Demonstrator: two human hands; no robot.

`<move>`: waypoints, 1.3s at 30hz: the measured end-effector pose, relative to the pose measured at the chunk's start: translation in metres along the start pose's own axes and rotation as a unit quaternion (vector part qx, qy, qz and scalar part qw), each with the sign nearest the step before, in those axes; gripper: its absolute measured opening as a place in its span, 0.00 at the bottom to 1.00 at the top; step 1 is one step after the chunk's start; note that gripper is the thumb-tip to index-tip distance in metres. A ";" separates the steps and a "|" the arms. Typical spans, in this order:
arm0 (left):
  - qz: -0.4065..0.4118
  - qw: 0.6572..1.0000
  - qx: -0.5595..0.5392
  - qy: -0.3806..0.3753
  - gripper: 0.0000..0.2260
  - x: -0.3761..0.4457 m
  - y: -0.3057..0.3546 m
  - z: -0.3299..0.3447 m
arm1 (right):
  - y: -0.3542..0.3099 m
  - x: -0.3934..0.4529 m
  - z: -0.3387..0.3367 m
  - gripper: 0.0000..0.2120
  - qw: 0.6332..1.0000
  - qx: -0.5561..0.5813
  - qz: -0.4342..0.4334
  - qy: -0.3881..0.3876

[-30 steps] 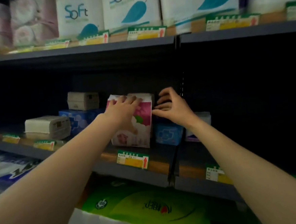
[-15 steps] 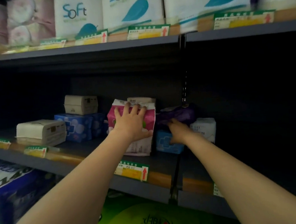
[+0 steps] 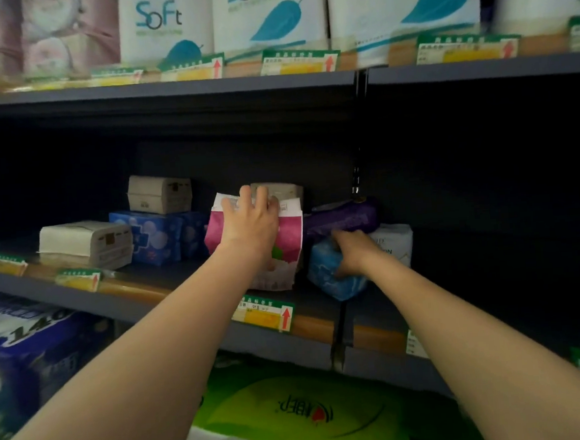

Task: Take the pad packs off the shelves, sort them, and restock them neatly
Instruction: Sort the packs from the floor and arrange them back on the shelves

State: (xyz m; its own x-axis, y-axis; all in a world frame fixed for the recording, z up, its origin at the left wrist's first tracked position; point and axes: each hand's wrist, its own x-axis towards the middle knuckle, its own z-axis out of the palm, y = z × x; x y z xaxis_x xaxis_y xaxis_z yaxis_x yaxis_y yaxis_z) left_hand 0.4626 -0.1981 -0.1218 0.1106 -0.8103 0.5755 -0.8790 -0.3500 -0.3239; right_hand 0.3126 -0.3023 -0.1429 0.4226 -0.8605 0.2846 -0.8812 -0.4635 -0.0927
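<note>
Both hands are on the middle shelf [image 3: 170, 290]. My left hand [image 3: 251, 222] lies spread, fingers straight, on the upright pink-and-white soft plastic pad pack [image 3: 289, 250], fingertips over its top edge. My right hand [image 3: 351, 251] curls round the light blue crinkled plastic pad pack [image 3: 327, 275] just right of it, near the shelf's front.

A dark purple soft pack [image 3: 342, 220] lies across the blue pack and a white pack [image 3: 395, 243] at far right. Risk, as I judge it: pulling the blue one out would take away the purple pack's support, and it could roll off. The pink pack may topple if my left hand leaves it.

Left along the shelf: blue boxes [image 3: 152, 238], white packs [image 3: 84, 242].

Legible: "SoFt" on the white tissue packs [image 3: 161, 22] on the shelf above; "140" lower left. Price tags unreadable.
</note>
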 end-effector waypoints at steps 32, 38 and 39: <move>0.006 0.818 -0.357 -0.451 0.29 -0.217 -0.072 0.040 | -0.057 -0.189 0.091 0.14 0.943 0.313 -0.070 -0.092; -0.001 0.737 -0.367 -0.568 0.31 -0.284 -0.034 0.136 | -0.056 -0.244 0.201 0.17 0.932 0.237 -0.076 -0.264; 0.001 0.734 -0.373 -0.568 0.31 -0.294 -0.030 0.144 | -0.054 -0.253 0.218 0.17 0.929 0.234 -0.072 -0.277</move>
State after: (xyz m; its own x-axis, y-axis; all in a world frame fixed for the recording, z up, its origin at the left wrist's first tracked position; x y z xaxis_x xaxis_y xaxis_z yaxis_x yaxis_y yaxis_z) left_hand 0.5232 -0.0167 -0.3891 0.0519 -0.8279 -0.5585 -0.8415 -0.3374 0.4220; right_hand 0.2991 -0.1060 -0.4183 0.6878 -0.6989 -0.1961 -0.6731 -0.5128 -0.5329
